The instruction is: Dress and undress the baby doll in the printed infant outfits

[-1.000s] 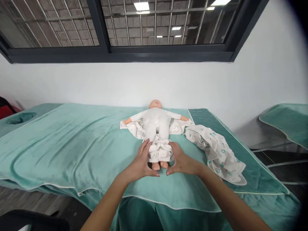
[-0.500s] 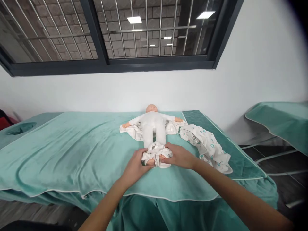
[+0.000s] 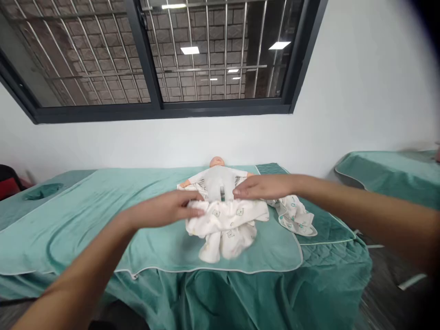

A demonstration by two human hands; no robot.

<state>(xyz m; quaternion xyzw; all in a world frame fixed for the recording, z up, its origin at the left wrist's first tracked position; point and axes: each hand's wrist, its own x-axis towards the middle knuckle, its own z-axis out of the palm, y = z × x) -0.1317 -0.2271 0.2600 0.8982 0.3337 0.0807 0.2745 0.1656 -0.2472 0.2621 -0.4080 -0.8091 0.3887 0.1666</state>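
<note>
A baby doll (image 3: 217, 179) in a white suit lies on its back on the teal bed cover (image 3: 103, 215), head toward the wall, arms spread. I hold up a pair of small white printed trousers (image 3: 225, 224) in front of the doll's legs. My left hand (image 3: 170, 209) pinches the waistband's left side and my right hand (image 3: 263, 187) pinches its right side. The trouser legs hang down loose. The doll's legs and feet are hidden behind the garment.
A white printed cloth (image 3: 292, 213) lies crumpled to the right of the doll, and another lies spread under it. A second teal-covered bed (image 3: 388, 172) stands at the right. A barred window (image 3: 154, 55) runs along the white wall. Something red (image 3: 8, 187) sits at far left.
Both hands were at the doll's ankles with the bunched trousers; now the trousers are off the feet and lifted up, stretched between my hands. The view has tilted upward.
</note>
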